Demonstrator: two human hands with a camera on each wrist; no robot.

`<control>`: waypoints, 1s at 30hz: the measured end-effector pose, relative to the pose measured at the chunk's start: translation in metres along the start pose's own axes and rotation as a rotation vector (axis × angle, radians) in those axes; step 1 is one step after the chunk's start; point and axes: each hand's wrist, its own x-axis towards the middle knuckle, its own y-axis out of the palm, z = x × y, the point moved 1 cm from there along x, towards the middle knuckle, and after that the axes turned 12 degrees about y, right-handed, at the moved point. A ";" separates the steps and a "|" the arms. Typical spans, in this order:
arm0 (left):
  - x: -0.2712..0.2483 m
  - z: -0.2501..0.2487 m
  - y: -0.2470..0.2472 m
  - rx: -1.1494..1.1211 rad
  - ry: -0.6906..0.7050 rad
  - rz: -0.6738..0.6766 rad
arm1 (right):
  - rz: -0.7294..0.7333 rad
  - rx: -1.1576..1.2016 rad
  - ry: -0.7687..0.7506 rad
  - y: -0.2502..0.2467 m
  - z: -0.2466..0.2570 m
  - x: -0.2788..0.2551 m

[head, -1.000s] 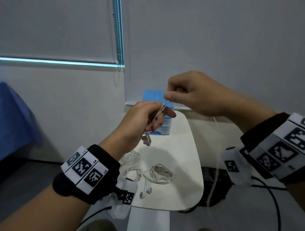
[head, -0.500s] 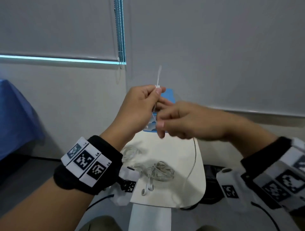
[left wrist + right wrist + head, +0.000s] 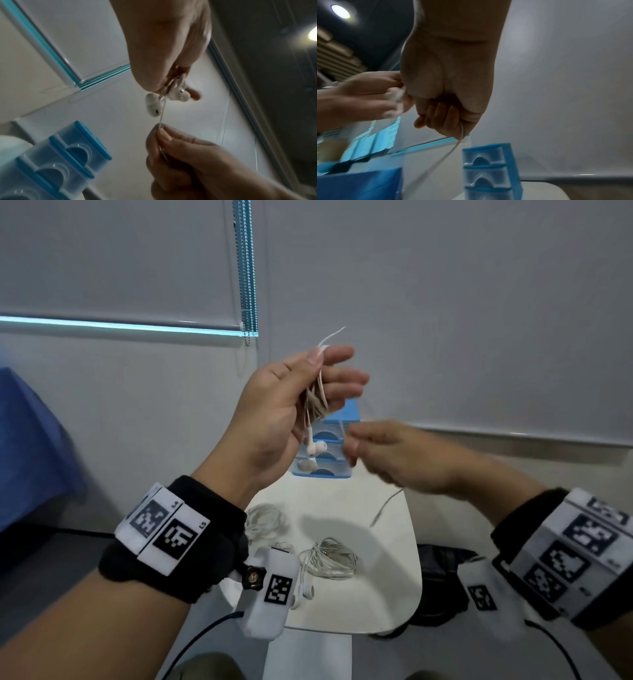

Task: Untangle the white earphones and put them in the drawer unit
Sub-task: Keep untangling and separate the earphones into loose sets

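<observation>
My left hand is raised palm-up in front of the wall. Its thumb pinches loops of the white earphones against its fingers. Two earbuds dangle below the palm. Just beneath, my right hand pinches the cable running down from the earbuds. The rest of the cable trails out of the right fist toward the table. The blue drawer unit stands at the table's far edge behind both hands, its drawers closed.
The small white table carries other white earphone bundles, one in the middle and one at the left. A blind chain hangs on the wall. A blue cloth lies at far left, a dark bag by the table.
My left hand has risen and turned its palm toward me with cable looped across the fingers. My right hand has dropped from above the left hand to below it.
</observation>
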 end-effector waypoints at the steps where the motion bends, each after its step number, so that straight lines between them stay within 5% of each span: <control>1: 0.002 0.003 -0.001 0.052 0.001 -0.036 | 0.040 -0.082 0.002 0.009 0.002 -0.002; 5: -0.002 0.013 -0.004 0.456 -0.082 0.003 | 0.098 -0.331 -0.095 0.007 0.033 -0.016; 8: -0.009 0.017 -0.005 0.624 -0.141 0.169 | -0.055 -0.300 -0.188 -0.025 0.055 -0.022; 14: -0.013 0.010 0.001 0.318 -0.108 0.235 | -0.323 -0.172 -0.284 -0.057 0.054 -0.017; 18: -0.011 0.005 0.001 0.097 -0.081 0.179 | -0.256 0.067 -0.299 -0.031 0.035 -0.011; 23: -0.014 0.007 0.001 0.098 -0.107 0.085 | -0.195 0.486 -0.164 -0.002 0.028 -0.009; 30: -0.017 0.008 -0.006 0.215 -0.124 0.083 | -0.269 0.272 -0.281 0.014 0.039 -0.009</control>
